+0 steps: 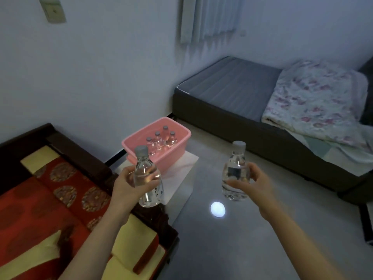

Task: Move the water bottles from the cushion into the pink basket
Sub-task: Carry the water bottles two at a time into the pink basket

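My left hand [129, 185] grips a clear water bottle [148, 190] with a grey cap, upright, in front of the pink basket [131, 143]. My right hand [254, 182] holds a second clear water bottle [235, 170] upright, off to the right above the floor. Several capped bottles [161, 139] stand in the basket's right half. The basket rests on a white board on the floor. The red patterned cushion [40, 203] lies at the lower left with no bottle showing on it.
A dark wooden seat frame [84, 156] borders the cushion. A low bed [232, 87] with a floral quilt [319, 102] fills the right side. Glossy grey floor [201, 239] with a bright light reflection spreads between them. White wall and curtain stand behind.
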Demonstrator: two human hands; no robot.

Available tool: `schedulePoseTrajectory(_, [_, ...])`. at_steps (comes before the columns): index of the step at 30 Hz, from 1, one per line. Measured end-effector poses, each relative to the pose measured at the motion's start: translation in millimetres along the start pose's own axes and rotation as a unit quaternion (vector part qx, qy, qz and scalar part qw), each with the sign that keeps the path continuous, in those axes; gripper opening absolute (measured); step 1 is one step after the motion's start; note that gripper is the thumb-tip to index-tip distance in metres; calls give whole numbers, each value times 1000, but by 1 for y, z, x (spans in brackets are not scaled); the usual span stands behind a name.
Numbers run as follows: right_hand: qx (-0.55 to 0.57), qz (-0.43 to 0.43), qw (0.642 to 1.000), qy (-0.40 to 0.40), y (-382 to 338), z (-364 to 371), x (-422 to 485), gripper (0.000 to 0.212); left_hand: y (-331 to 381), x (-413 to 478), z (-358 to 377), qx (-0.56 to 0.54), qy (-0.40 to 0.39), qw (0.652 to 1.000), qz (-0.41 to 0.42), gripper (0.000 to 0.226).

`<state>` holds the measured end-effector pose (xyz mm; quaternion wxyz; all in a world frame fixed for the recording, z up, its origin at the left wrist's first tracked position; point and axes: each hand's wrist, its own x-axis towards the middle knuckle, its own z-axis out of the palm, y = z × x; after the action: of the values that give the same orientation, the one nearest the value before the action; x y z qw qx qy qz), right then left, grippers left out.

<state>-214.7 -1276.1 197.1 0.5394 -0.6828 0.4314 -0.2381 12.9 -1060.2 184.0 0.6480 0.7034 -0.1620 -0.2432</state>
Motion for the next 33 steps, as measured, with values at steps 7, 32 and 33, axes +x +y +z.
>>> schedulePoseTrajectory(7, [4,-21,998,-65,-7,-31,130,62,7,74,70,0,63,998,18,56])
schedulePoseTrajectory(32, [-30,-84,932,-350,-47,108,452,59,-20,283,121,-13,288,957,-35,69])
schedulePoseTrajectory(33, [-35,-88,929,-357,-50,120,459,57,-22,291,117,-16,292,955,-42,75])
